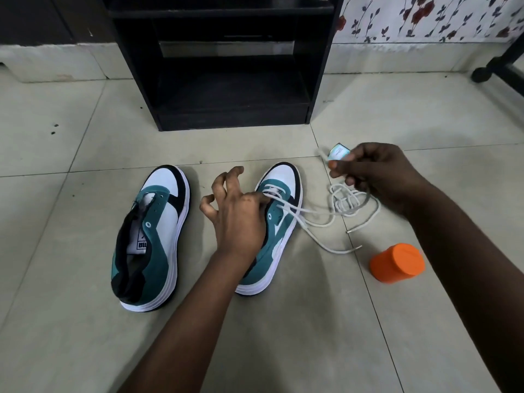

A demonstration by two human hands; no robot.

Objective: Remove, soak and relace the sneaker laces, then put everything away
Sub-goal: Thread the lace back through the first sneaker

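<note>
Two teal, white and black sneakers lie on the tiled floor. The left sneaker (pixel 153 236) has no lace in its eyelets. The right sneaker (pixel 279 211) carries a white lace (pixel 300 219) through its front eyelets, with both ends trailing to the right on the floor. My left hand (pixel 238 214) rests over this sneaker and pinches the lace at the eyelets, its other fingers curled. My right hand (pixel 377 177) hovers to the right and pinches a second white lace (pixel 348 199), which hangs in a loose tangle on the floor.
An orange lidded container (pixel 397 263) lies on its side at the right. A small white-teal packet (pixel 338 151) shows just behind my right fingertips. A black shelf unit (pixel 232 109) stands straight ahead, and a dark furniture leg (pixel 482 73) is at the far right.
</note>
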